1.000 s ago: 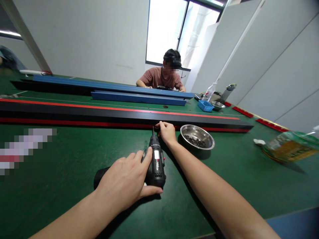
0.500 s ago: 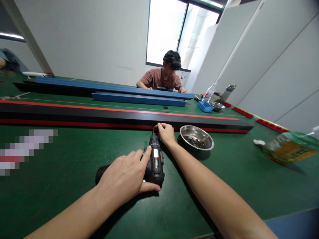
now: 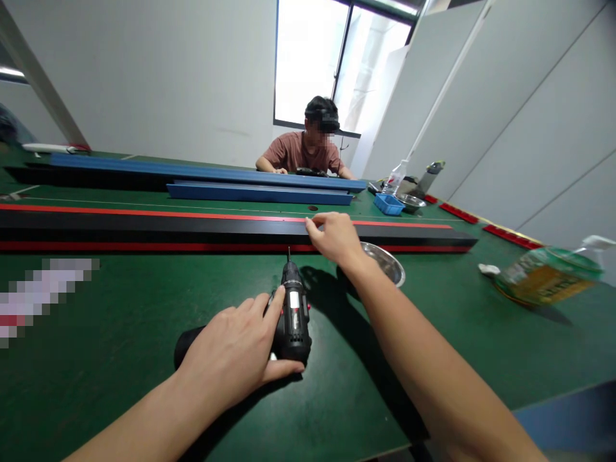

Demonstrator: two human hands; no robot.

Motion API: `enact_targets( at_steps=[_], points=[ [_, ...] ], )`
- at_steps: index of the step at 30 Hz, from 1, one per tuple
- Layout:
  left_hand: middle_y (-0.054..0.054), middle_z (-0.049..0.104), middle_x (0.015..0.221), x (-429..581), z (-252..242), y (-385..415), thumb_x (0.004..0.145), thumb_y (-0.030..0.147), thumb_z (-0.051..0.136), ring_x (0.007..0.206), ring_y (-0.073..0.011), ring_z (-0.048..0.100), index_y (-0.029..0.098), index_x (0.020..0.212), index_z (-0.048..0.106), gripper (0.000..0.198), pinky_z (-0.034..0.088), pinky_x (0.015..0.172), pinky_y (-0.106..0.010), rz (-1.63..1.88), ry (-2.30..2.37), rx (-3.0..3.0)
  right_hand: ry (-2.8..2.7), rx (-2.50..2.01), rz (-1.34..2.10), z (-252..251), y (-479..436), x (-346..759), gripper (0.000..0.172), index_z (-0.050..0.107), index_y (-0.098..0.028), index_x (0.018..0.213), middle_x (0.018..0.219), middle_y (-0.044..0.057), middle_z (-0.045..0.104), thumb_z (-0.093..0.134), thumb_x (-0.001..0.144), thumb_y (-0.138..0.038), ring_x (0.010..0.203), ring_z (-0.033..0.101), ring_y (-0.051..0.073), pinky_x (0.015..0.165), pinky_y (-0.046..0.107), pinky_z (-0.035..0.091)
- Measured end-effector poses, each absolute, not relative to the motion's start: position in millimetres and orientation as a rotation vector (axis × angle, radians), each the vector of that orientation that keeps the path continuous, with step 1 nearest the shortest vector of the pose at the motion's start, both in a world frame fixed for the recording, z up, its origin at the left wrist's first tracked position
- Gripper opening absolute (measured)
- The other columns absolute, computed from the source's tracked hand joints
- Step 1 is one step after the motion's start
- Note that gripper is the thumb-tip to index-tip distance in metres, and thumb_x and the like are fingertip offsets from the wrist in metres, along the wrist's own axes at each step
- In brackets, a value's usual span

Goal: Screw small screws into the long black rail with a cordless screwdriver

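Note:
A black cordless drill (image 3: 295,327) lies on its side on the green table, and my left hand (image 3: 235,340) is wrapped round its body and handle. Its bit points away from me at the near side of a long black profile with red edges (image 3: 192,224). Above the right part of that profile is my right hand (image 3: 335,237), thumb and fingers drawn together by its upper red edge. Whether they hold anything or touch the edge, I cannot make out. Behind my right wrist, a steel bowl (image 3: 395,266) is partly hidden, its contents covered.
Blue profiles (image 3: 260,192) lie across the far table, where another person (image 3: 303,151) sits. A blue basket (image 3: 389,205), a second metal bowl (image 3: 412,203) and a clear bottle (image 3: 395,176) stand at the back right. A green-and-yellow plastic container (image 3: 548,276) is at right.
My right hand has lifted from beside the drill bit and moved up and right over the profile, now covering part of the bowl. My left hand keeps its hold on the drill.

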State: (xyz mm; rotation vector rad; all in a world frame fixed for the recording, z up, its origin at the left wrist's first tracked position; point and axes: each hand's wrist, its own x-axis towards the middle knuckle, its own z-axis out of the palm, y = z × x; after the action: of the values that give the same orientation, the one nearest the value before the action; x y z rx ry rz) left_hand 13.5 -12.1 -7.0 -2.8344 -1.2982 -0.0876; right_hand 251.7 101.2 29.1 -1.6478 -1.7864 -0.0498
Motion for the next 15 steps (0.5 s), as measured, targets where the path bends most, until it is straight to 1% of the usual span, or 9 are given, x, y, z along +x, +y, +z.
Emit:
enact_targets(
  at_steps=[2, 3, 5, 7, 11, 13, 15],
  points=[
    [-0.017, 0.067, 0.125, 14, -6, -12, 0.085, 0.077, 0.059, 0.104, -0.0358, 0.070, 0.017, 0.161, 0.036, 0.100, 0.058, 0.084, -0.047, -0.086, -1.288, -2.834, -1.848, -1.834, -0.075, 53, 100, 277, 0.027, 0.073, -0.019, 0.068, 0.075, 0.012, 0.072, 0.075, 0.088, -0.036, 0.086, 0.070, 0.027, 0.075, 0.030, 0.047],
    [-0.017, 0.067, 0.125, 14, -6, -12, 0.085, 0.077, 0.059, 0.104, -0.0360, 0.070, 0.017, 0.161, 0.035, 0.099, 0.058, 0.084, -0.047, -0.087, -1.286, -2.834, -1.883, -1.970, -0.068, 61, 100, 291, 0.025, 0.072, -0.018, 0.065, 0.071, 0.012, 0.071, 0.080, 0.083, -0.033, 0.082, 0.070, 0.027, 0.073, 0.031, 0.047],
    [-0.016, 0.068, 0.125, 14, -5, -13, 0.086, 0.076, 0.058, 0.103, -0.0357, 0.070, 0.017, 0.161, 0.035, 0.098, 0.058, 0.083, -0.047, -0.088, -1.288, -2.831, -1.925, -2.265, 0.051, 68, 101, 316, 0.024, 0.071, -0.016, 0.062, 0.063, 0.013, 0.067, 0.086, 0.076, -0.029, 0.074, 0.070, 0.027, 0.067, 0.032, 0.047],
    [-0.016, 0.068, 0.124, 14, -5, -13, 0.086, 0.076, 0.059, 0.102, -0.0349, 0.070, 0.018, 0.160, 0.036, 0.097, 0.058, 0.083, -0.045, -0.086, -1.293, -2.829, -1.960, -2.423, 0.166, 67, 103, 335, 0.026, 0.071, -0.015, 0.061, 0.058, 0.012, 0.065, 0.086, 0.076, -0.031, 0.067, 0.069, 0.025, 0.062, 0.032, 0.047],
    [-0.016, 0.068, 0.124, 14, -4, -14, 0.086, 0.075, 0.060, 0.101, -0.0348, 0.070, 0.018, 0.160, 0.036, 0.097, 0.058, 0.082, -0.046, -0.091, -1.298, -2.830, -2.076, -2.431, 0.310, 56, 101, 349, 0.032, 0.072, -0.017, 0.061, 0.053, 0.010, 0.064, 0.077, 0.084, -0.039, 0.054, 0.065, 0.020, 0.053, 0.029, 0.046],
    [-0.015, 0.068, 0.124, 14, -4, -15, 0.086, 0.075, 0.060, 0.101, -0.0348, 0.070, 0.018, 0.160, 0.036, 0.096, 0.058, 0.082, -0.046, -0.095, -1.297, -2.831, -2.043, -2.469, 0.402, 50, 96, 348, 0.029, 0.073, -0.017, 0.063, 0.054, 0.009, 0.066, 0.076, 0.083, -0.038, 0.050, 0.064, 0.019, 0.051, 0.028, 0.046],
    [-0.015, 0.068, 0.124, 13, -5, -15, 0.086, 0.075, 0.060, 0.102, -0.0344, 0.070, 0.019, 0.160, 0.036, 0.096, 0.057, 0.082, -0.045, -0.094, -1.300, -2.830, -2.008, -2.512, 0.479, 44, 90, 344, 0.022, 0.074, -0.017, 0.066, 0.057, 0.008, 0.068, 0.079, 0.079, -0.033, 0.049, 0.064, 0.019, 0.051, 0.027, 0.046]
  ],
)
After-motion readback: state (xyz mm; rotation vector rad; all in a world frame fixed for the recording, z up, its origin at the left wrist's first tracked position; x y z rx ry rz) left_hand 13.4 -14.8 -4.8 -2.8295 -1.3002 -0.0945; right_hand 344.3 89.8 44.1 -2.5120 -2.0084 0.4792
